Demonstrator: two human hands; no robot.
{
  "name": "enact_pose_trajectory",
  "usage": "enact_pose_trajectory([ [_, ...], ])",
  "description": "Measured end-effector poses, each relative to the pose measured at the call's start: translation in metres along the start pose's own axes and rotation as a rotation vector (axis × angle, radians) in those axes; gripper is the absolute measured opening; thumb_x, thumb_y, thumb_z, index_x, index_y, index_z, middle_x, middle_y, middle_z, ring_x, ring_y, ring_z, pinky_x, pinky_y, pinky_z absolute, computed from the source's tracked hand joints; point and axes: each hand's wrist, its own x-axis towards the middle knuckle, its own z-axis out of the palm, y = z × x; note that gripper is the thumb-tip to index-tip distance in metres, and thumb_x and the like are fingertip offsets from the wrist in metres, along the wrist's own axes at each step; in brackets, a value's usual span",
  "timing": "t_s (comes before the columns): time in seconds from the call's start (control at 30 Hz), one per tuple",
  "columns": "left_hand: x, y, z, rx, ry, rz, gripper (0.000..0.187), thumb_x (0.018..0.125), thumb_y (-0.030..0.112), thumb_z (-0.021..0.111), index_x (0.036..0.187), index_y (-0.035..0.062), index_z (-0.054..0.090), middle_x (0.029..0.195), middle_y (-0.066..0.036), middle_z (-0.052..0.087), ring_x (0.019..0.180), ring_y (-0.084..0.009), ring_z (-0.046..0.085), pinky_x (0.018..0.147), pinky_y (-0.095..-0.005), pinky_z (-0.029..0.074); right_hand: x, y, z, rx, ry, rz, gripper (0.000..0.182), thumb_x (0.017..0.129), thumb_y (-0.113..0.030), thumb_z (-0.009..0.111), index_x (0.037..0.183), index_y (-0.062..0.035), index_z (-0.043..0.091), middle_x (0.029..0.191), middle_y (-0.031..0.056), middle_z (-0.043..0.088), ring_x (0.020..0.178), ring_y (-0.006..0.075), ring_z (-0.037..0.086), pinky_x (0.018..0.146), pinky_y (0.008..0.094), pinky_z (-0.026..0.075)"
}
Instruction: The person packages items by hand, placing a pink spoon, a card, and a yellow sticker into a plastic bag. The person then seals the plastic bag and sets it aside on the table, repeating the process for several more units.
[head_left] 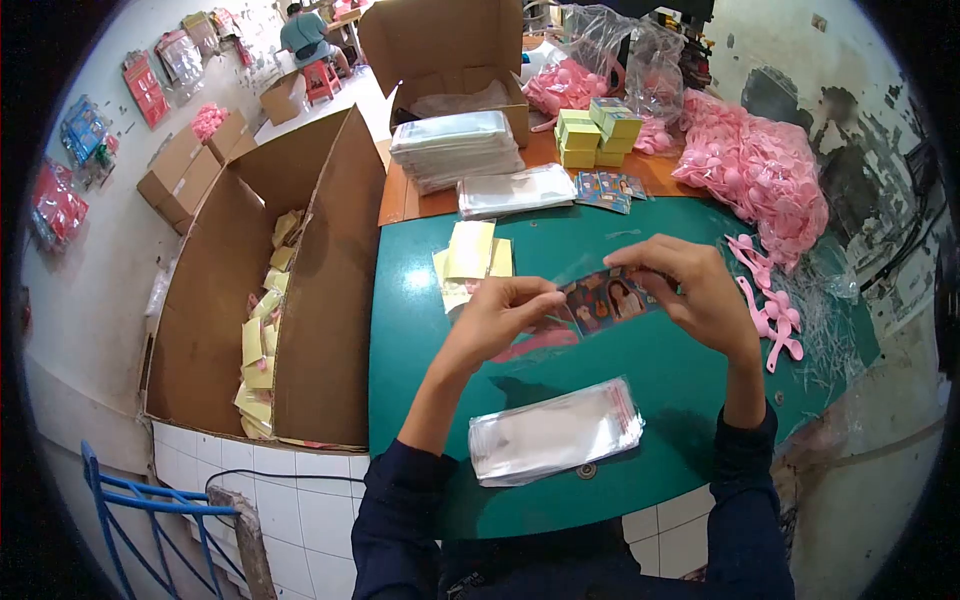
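Over the green table, my left hand pinches a clear plastic bag with something pink, like a spoon, showing through it. My right hand has its thumb and fingers closed on the right part of a dark printed card. The card overlaps the bag between both hands. Nearer my body lies a stack of clear plastic bags. Several loose pink scoop spoons rest right of my right hand. Filled packets with yellow cards lie beyond my left hand.
A tall cardboard box with yellow-carded packets stands left of the green table. Behind are bag stacks, yellow card blocks, printed cards and a big bag of pink spoons. A person sits far back.
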Motion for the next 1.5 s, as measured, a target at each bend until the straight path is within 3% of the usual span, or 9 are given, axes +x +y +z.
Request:
enact_pose_trajectory([
  [0.23,-0.001,0.001,0.013,0.133,-0.034,0.086,0.032,0.085,0.024,0.064,0.107,0.0005,0.062,0.075,-0.006,0.068,0.070,-0.0063,0.060,0.063,-0.0232,0.047,0.004,-0.007,0.010,0.422,-0.218,0.369,0.023,0.074,-0.011,0.069,0.095,-0.0033,0.061,0.081,0.0131,0.063,0.068,0.0275,0.061,0.066,0.0323,0.048],
  [0.33,-0.002,0.007,0.018,0.268,0.024,0.087,0.039,0.084,0.025,0.065,0.115,0.0026,0.058,0.074,-0.009,0.068,0.067,-0.0078,0.060,0.062,-0.0257,0.047,0.002,0.014,0.030,0.266,-0.211,0.107,0.026,0.071,-0.015,0.073,0.091,-0.0018,0.062,0.073,0.0127,0.063,0.061,0.0228,0.060,0.059,0.0307,0.047],
  [0.5,-0.008,0.003,0.018,0.576,0.045,0.057,0.049,0.083,0.026,0.065,0.125,0.0053,0.049,0.073,-0.013,0.068,0.067,-0.0116,0.061,0.062,-0.0280,0.048,0.000,0.025,0.034,0.458,-0.321,0.267,0.024,0.071,-0.015,0.073,0.086,0.0002,0.063,0.069,0.0074,0.062,0.061,0.0118,0.057,0.055,0.0272,0.045],
  [0.63,-0.010,-0.028,-0.017,0.221,-0.179,-0.003,0.053,0.084,0.020,0.064,0.131,0.0094,0.042,0.093,-0.012,0.065,0.080,-0.0138,0.061,0.069,-0.0277,0.051,-0.022,0.060,0.054,0.694,-0.187,0.475,0.025,0.072,-0.015,0.073,0.088,0.0013,0.064,0.072,0.0032,0.063,0.061,0.0100,0.054,0.056,0.0247,0.044],
  [0.83,-0.020,-0.048,-0.024,-0.079,0.014,-0.062,0.055,0.084,0.009,0.063,0.133,0.0123,0.039,0.099,-0.010,0.063,0.089,-0.0149,0.061,0.071,-0.0263,0.053,-0.035,0.054,0.057,1.034,-0.133,0.710,0.023,0.074,-0.014,0.072,0.088,0.0024,0.064,0.069,0.0026,0.060,0.061,0.0075,0.052,0.054,0.0228,0.041],
  [1.17,-0.015,-0.055,-0.018,-0.117,-0.091,-0.151,0.053,0.084,0.009,0.062,0.132,0.0080,0.040,0.099,-0.011,0.063,0.083,-0.0148,0.062,0.068,-0.0259,0.055,-0.034,0.055,0.069,0.932,-0.065,0.658,0.014,0.069,-0.007,0.072,0.070,-0.0031,0.058,0.065,0.0011,0.058,0.058,0.0063,0.050,0.054,0.0202,0.041],
  [1.27,-0.011,-0.067,-0.019,-0.076,-0.019,-0.067,0.049,0.086,0.010,0.061,0.131,0.0075,0.041,0.103,-0.012,0.062,0.086,-0.0156,0.063,0.070,-0.0265,0.055,-0.034,0.057,0.061,0.789,-0.151,0.676,0.016,0.071,-0.008,0.072,0.075,-0.0013,0.058,0.070,0.0015,0.059,0.060,0.0062,0.051,0.055,0.0209,0.042],
  [1.4,-0.011,-0.074,-0.008,0.029,0.100,0.025,0.048,0.093,0.018,0.051,0.135,0.0096,0.031,0.108,-0.014,0.060,0.094,-0.0196,0.062,0.074,-0.0293,0.054,-0.034,0.057,0.064,0.289,0.173,0.468,0.023,0.074,-0.015,0.071,0.089,-0.0006,0.062,0.078,0.0062,0.064,0.073,0.0111,0.060,0.062,0.0250,0.048],
  [1.5,-0.018,-0.056,0.001,-0.362,-0.058,-0.189,0.050,0.097,0.025,0.040,0.140,0.0129,0.017,0.108,-0.018,0.059,0.098,-0.0243,0.061,0.078,-0.0327,0.053,-0.029,0.032,0.070,0.332,0.114,0.288,0.032,0.073,-0.012,0.070,0.102,-0.0024,0.061,0.092,0.0080,0.064,0.088,0.0182,0.062,0.074,0.0282,0.048],
])
